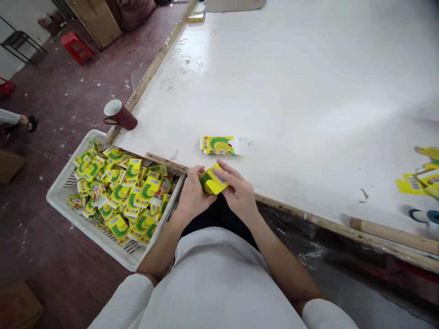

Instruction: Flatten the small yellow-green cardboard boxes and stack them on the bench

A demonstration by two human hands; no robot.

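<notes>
Both hands hold one small yellow and green carton (213, 182) at the near edge of the white table (308, 91). My left hand (192, 194) grips its left side. My right hand (238, 189) covers its right side, fingers over the top by the barcode. A flat unfolded carton (221, 145) of the same print lies on the table just beyond my hands. To my left, a white plastic crate (61, 183) holds several folded yellow and green cartons (120, 192).
A dark red mug (120, 115) stands at the table's left edge. More flat yellow cartons (420, 178) lie at the far right. A wooden strip (343, 226) lines the near table edge. A red stool (77, 47) and cardboard boxes (96, 18) stand on the floor at the back left.
</notes>
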